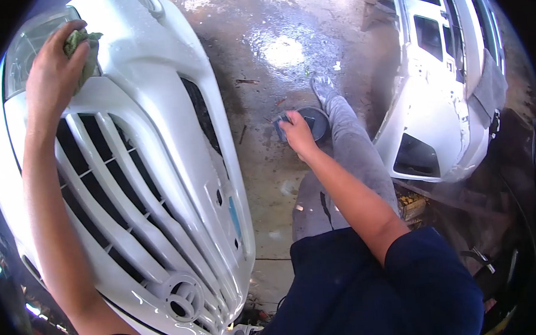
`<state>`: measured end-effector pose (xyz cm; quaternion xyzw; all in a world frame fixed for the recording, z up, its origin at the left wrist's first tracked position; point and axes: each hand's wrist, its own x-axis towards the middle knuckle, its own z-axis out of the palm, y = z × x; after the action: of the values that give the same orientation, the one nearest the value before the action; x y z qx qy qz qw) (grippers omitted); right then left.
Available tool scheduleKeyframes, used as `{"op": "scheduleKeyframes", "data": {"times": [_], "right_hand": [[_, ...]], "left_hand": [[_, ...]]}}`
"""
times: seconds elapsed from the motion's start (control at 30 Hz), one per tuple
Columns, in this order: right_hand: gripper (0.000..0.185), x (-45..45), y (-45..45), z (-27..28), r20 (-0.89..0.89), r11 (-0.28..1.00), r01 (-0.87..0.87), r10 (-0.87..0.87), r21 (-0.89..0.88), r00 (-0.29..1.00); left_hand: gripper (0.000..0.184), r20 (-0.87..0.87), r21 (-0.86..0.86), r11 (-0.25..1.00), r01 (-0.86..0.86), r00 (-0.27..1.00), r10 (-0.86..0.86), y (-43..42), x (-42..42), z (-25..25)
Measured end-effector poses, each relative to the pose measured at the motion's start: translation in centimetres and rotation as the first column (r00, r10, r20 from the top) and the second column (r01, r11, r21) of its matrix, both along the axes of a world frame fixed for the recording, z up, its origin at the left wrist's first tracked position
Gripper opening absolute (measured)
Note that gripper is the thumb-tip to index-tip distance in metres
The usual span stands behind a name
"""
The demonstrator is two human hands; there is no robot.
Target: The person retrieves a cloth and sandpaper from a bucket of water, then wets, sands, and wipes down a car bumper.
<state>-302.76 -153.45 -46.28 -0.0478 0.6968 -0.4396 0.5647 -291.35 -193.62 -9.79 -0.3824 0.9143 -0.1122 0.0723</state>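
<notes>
My left hand is at the upper left, its fingers closed round a green cloth that rests against the headlight of a white car front. Below it runs the slatted grille. My right hand hangs over the floor near my leg, gripping a small dark grey object, blurred at its edges, that I cannot make out. Just beside and partly behind this hand is a round dark container on the floor.
Another white bumper stands at the right, with a grey cloth draped on its edge. The concrete floor looks wet near the top. My foot is beside the round container. Dark clutter lies at the lower right.
</notes>
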Motion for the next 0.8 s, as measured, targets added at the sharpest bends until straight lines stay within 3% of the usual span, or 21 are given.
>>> {"op": "scheduleKeyframes", "data": {"times": [0.1,0.2,0.3,0.4,0.47,0.5,0.6,0.67,0.7,0.73,0.77,0.8], "right_hand": [[0.043,0.0,7.0,-3.9,-0.025,0.982,-0.104,0.109,0.157,0.994],[0.049,-0.1,10.4,-5.2,0.121,0.959,-0.01,-0.025,0.283,0.992],[0.06,-1.1,12.2,-6.3,-0.165,0.91,-0.002,0.077,0.414,0.983],[0.07,-3.1,13.5,-8.0,-0.14,0.928,-0.064,0.123,0.366,0.983],[0.068,-5.2,13.4,-7.1,-0.125,0.949,-0.162,0.201,0.269,0.971],[0.067,-6.0,13.0,-6.4,-0.124,0.954,-0.208,0.238,0.217,0.963],[0.063,-9.0,10.6,-1.0,0.127,0.981,-0.17,0.158,0.095,0.979],[0.061,-10.5,9.2,1.8,0.281,0.982,-0.159,0.126,0.1,0.951],[0.06,-10.8,8.5,2.6,0.36,0.982,-0.156,0.109,0.103,0.926],[0.061,-11.0,7.8,2.7,0.424,0.991,-0.1,0.053,0.089,0.904],[0.062,-10.9,7.4,2.7,0.491,0.996,-0.04,-0.006,0.083,0.871],[0.062,-11.0,7.1,2.5,0.553,0.996,0.022,-0.068,0.089,0.83]], "left_hand": [[0.043,0.048,-0.144,0.989,0.035,0.998,-0.028,-0.4,0.2,-0.4],[0.045,0.089,-0.224,0.971,0.089,0.994,-0.071,-1.1,0.6,-0.6],[0.046,0.057,-0.267,0.958,0.107,0.994,-0.095,-1.8,1.2,-0.9],[0.046,0.012,-0.349,0.915,0.203,0.977,-0.212,-1.4,1.0,-0.7],[0.045,-0.009,-0.342,0.909,0.238,0.967,-0.256,-0.4,0.7,-0.7],[0.048,0.002,-0.297,0.91,0.291,0.953,-0.304,-1.4,1.4,-1.1],[0.047,-0.012,-0.106,0.909,0.402,0.914,-0.405,3.2,-1.6,-1.1],[0.047,-0.168,0.113,0.984,0.138,0.979,-0.118,8.8,-5.2,-3.4],[0.048,-0.279,0.22,0.969,0.11,0.959,-0.046,11.2,-6.3,-6.2],[0.05,-0.379,0.322,0.942,0.094,0.925,0.037,13.6,-7.6,-9.2],[0.051,-0.348,0.492,0.868,-0.06,0.901,0.26,17.6,-9.4,-10.9],[0.051,-0.452,0.571,0.818,-0.062,0.809,0.377,20.9,-9.9,-15.3]]}}
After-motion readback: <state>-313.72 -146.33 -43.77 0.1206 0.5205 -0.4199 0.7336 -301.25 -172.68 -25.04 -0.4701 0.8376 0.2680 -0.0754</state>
